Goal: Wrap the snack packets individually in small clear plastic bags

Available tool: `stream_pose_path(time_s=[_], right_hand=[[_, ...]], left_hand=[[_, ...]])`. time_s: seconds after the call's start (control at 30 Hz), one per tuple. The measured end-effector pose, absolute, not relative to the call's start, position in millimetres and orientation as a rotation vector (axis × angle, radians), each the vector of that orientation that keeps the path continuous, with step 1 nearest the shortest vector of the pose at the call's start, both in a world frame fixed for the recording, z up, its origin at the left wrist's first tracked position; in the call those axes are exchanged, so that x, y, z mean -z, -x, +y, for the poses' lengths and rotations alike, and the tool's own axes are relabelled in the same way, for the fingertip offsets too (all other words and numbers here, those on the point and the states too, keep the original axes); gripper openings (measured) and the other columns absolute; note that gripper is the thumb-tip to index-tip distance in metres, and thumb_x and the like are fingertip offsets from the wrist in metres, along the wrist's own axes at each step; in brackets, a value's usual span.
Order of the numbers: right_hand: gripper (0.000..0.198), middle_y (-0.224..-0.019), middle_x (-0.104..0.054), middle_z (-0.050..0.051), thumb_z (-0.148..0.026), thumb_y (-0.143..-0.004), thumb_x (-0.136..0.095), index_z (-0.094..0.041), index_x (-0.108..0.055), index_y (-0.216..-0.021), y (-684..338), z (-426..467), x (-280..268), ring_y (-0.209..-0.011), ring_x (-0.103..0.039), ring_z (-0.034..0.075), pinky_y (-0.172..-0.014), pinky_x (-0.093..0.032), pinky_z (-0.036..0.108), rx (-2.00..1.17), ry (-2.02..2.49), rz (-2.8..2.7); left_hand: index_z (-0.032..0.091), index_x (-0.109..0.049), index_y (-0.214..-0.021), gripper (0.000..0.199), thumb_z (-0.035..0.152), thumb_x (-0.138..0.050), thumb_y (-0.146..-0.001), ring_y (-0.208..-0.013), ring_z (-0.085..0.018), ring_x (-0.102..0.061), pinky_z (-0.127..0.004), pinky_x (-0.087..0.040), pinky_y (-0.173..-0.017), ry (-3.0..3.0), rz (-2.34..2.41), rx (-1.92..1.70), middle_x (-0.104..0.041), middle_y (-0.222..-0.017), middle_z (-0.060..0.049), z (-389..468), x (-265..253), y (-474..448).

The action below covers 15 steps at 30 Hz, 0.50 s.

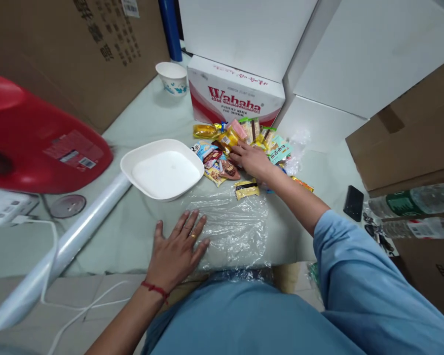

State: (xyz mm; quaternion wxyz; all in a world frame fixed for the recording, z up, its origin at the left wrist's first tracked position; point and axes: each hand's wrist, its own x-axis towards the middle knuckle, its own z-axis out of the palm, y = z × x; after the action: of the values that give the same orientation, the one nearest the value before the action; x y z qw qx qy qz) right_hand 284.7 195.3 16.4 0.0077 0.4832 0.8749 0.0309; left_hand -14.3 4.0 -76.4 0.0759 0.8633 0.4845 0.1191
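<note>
My left hand (177,246) lies flat with its fingers spread, at the left edge of a crinkled clear plastic bag (233,227) on the table. My right hand (249,159) reaches over a pile of small wrapped snacks, its slightly bent fingers apart and touching the wrappers. By its fingertips are a yellow snack packet (228,140) and a brown snack packet (229,169). A pale yellow packet with a dark band (246,188) lies below that hand. Left of the pile sits an empty white tray (163,170). The undersides of my right fingers are hidden.
Behind the snacks stands a Wahaha water carton (237,96), with a paper cup (172,79) beside it. A red jug (40,138), a plastic film roll (85,227) and a white cable (54,246) are at left. At right are a black phone (353,203) and plastic bottles (414,199).
</note>
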Motion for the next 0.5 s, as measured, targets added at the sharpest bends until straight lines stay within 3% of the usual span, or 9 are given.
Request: stream_pose_path(time_s=[0.07,0.17,0.23,0.3,0.4,0.5], right_hand=[[0.036,-0.140,-0.065,0.012,-0.019,-0.107,-0.047,-0.021,-0.063,-0.140,-291,193,-22,-0.138,-0.052,0.032,-0.101,-0.053,0.044,-0.115,-1.595,2.671],[0.047,-0.139,-0.064,0.015,-0.027,-0.100,-0.060,-0.020,-0.057,-0.146,-306,158,-35,-0.117,-0.064,0.033,-0.089,-0.056,0.043,-0.092,-1.918,2.662],[0.054,-0.132,-0.068,0.016,-0.033,-0.095,-0.067,-0.018,-0.056,-0.146,-311,122,-42,-0.110,-0.066,0.032,-0.089,-0.056,0.044,0.115,-2.013,2.745],[0.047,-0.117,-0.073,0.012,-0.034,-0.094,-0.068,-0.019,-0.062,-0.138,-308,86,-43,-0.100,-0.069,0.029,-0.087,-0.056,0.041,0.513,-1.822,2.842],[0.046,-0.121,-0.073,0.010,-0.035,-0.095,-0.069,-0.023,-0.062,-0.139,-281,41,-28,-0.106,-0.070,0.027,-0.090,-0.057,0.038,0.948,-1.578,2.798],[0.056,-0.132,-0.068,0.012,-0.031,-0.095,-0.069,-0.024,-0.056,-0.149,-245,17,-5,-0.111,-0.071,0.027,-0.091,-0.058,0.038,0.967,-1.569,2.588]], left_hand=[[0.037,-0.022,-0.168,0.065,0.047,-0.041,-0.106,-0.153,-0.035,-0.043,-0.076,0.001,-0.125,-2.586,1.458,-0.359,-0.038,-0.169,-0.011,3,77,13],[0.036,-0.028,-0.166,0.063,0.048,-0.042,-0.106,-0.155,-0.034,-0.040,-0.075,0.004,-0.125,-2.546,1.470,-0.333,-0.036,-0.170,-0.010,1,75,10],[0.037,-0.032,-0.165,0.061,0.048,-0.043,-0.106,-0.157,-0.033,-0.037,-0.073,0.005,-0.127,-2.500,1.483,-0.306,-0.034,-0.171,-0.008,0,72,9],[0.037,-0.034,-0.164,0.061,0.048,-0.045,-0.106,-0.158,-0.032,-0.035,-0.072,0.006,-0.127,-2.463,1.487,-0.296,-0.033,-0.172,-0.007,-1,70,9],[0.036,-0.033,-0.165,0.062,0.049,-0.047,-0.105,-0.158,-0.033,-0.034,-0.073,0.006,-0.127,-2.436,1.482,-0.284,-0.033,-0.172,-0.007,0,69,9],[0.035,-0.031,-0.166,0.063,0.047,-0.046,-0.106,-0.158,-0.034,-0.034,-0.074,0.006,-0.126,-2.444,1.480,-0.289,-0.033,-0.172,-0.009,-1,70,10]])
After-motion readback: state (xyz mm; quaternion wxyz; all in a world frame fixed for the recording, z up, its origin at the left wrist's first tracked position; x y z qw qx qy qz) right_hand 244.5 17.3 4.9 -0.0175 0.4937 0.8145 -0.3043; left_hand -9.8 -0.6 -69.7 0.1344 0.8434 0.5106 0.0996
